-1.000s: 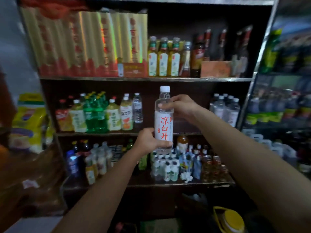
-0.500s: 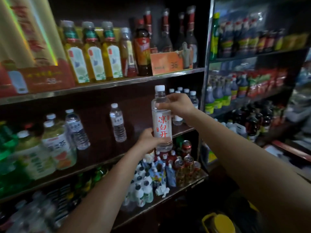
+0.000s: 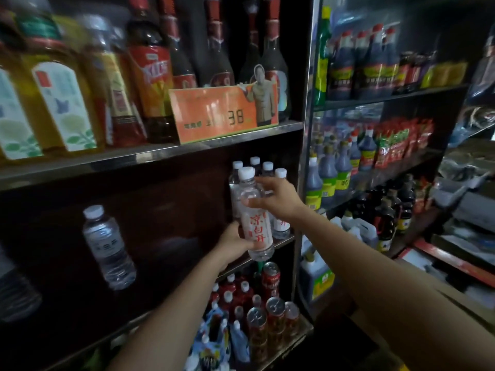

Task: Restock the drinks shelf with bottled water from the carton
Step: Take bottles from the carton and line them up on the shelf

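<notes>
I hold a clear water bottle (image 3: 253, 215) with a white cap and red characters on its label, upright and slightly tilted, just in front of the middle shelf (image 3: 284, 241). My left hand (image 3: 234, 241) grips its lower part from the left. My right hand (image 3: 277, 195) holds its upper part from the right, fingers around the shoulder. Right behind it stand several matching water bottles (image 3: 278, 183) at the shelf's right end. The carton is not in view.
A lone smaller water bottle (image 3: 108, 246) stands further left on the same shelf. Above, oil and sauce bottles and an orange price card (image 3: 222, 113) fill the upper shelf. Cans and small bottles (image 3: 270, 311) sit on the shelf below. A second rack (image 3: 375, 97) stands on the right.
The view has moved closer and to the right. Both hands have carried the bottle toward the group of water bottles at the right end of the middle shelf.
</notes>
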A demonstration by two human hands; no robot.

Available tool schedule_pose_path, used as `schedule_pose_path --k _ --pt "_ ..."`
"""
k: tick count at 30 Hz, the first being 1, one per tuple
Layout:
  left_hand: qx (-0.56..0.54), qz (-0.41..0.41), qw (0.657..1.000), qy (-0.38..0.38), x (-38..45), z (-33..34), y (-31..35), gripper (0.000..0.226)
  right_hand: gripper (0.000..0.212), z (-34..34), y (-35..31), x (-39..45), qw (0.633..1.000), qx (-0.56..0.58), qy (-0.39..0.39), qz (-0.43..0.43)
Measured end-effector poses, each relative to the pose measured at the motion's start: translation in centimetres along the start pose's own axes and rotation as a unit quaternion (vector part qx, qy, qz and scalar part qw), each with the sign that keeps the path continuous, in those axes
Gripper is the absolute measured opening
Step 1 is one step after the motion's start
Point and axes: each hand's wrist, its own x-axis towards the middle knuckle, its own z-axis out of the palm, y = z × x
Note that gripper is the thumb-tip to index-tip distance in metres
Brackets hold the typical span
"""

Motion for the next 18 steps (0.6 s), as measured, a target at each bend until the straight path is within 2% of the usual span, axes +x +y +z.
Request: schedule_pose_path --k 5,9,11,15,18 --pt "0.035 -0.011 0.998 0.041 5.6 2.0 -3.0 0.056 0.038 0.7 5.7 3.2 1.000 0.010 -0.008 0.025" --pt "0.047 -0.024 0.996 0.074 8.5 3.4 -5.2 0.057 0.059 1.5 8.7 4.6 0.999 -0.024 -0.012 0.039" --pt "0.042 -0.018 0.994 0.099 9.1 3.9 -5.1 0.060 0.059 1.7 9.4 5.2 0.999 -0.039 0.007 0.027" --pt "0.051 -0.011 0.990 0.135 9.8 4.1 -5.0 0.065 0.061 2.2 9.8 5.1 0.992 -0.113 0.056 0.006" --pt "0.059 -0.023 0.988 0.142 9.8 4.2 -5.2 0.061 0.059 2.3 9.6 4.8 0.970 -0.223 0.093 -0.003"
